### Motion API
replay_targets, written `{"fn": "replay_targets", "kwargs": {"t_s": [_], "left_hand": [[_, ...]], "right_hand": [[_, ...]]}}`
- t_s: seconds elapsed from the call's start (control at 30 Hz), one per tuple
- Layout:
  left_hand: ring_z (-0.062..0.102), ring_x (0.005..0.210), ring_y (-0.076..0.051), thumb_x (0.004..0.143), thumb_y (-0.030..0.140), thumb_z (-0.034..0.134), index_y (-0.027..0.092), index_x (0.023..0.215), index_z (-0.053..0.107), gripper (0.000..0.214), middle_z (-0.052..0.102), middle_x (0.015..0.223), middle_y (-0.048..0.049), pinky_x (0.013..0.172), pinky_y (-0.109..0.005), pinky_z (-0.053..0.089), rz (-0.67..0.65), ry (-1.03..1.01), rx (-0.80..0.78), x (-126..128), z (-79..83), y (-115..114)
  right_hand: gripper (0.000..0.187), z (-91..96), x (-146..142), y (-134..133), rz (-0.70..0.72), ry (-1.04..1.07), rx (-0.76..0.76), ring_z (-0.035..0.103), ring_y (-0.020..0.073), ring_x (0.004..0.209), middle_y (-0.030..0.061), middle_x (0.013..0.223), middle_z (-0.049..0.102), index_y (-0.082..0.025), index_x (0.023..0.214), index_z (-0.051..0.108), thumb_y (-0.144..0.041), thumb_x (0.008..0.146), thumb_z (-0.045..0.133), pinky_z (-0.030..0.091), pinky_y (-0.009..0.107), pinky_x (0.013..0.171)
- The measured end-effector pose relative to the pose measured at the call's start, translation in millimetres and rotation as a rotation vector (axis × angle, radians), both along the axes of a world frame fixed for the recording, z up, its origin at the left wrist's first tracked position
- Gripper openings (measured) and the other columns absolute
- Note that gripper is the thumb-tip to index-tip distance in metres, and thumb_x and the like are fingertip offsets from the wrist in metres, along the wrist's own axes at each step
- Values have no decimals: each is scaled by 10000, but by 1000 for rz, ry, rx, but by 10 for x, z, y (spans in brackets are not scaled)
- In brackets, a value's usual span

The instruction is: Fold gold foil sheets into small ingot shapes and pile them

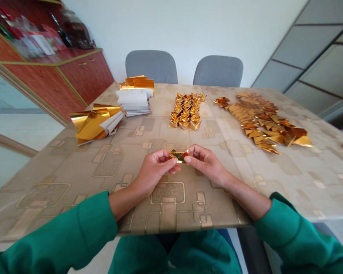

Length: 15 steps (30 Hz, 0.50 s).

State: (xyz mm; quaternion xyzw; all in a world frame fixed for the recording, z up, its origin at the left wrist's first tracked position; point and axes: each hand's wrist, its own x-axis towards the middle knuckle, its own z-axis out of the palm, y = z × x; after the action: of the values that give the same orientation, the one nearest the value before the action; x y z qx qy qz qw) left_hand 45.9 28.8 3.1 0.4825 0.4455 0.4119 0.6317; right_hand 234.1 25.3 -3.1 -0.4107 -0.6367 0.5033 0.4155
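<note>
A small folded piece of gold foil paper (179,155) is pinched between both hands above the near part of the table. My left hand (157,166) grips its left end, thumb in front and fingers behind. On the opposite end, my right hand (205,161) closes with thumb and fingertips. Beyond the hands stand rows of finished gold paper ingots (185,110), boat-shaped with pointed ends. To the right spreads a heap of flat folded gold paper pieces (262,118). The fingertips hide both ends of the held piece.
A patterned cloth covers the table (137,152). Stacks of white-backed gold paper (133,101) and a fanned gold sheet bundle (95,123) lie at the back left. Two grey chairs (151,66) stand behind the table. A red-brown cabinet (82,74) is at the left.
</note>
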Motion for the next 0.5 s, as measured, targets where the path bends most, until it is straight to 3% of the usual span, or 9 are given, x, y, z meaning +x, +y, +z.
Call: {"fn": "replay_targets", "kwargs": {"t_s": [0.3, 0.5], "left_hand": [[687, 656, -144, 736, 322, 757, 154, 778, 607, 229, 695, 701, -15, 567, -215, 498, -49, -15, -13, -6, -2, 0], [659, 596, -126, 749, 326, 756, 148, 728, 601, 237, 673, 641, -9, 538, -198, 478, -33, 12, 43, -12, 9, 2]], "right_hand": [[311, -8, -5, 0, 16, 68, 19, 390, 103, 615, -49, 694, 453, -207, 755, 463, -412, 838, 682, 315, 249, 587], [333, 75, 4, -21, 22, -21, -28, 374, 103, 606, -42, 692, 461, -198, 772, 503, -494, 866, 624, 290, 247, 553]]}}
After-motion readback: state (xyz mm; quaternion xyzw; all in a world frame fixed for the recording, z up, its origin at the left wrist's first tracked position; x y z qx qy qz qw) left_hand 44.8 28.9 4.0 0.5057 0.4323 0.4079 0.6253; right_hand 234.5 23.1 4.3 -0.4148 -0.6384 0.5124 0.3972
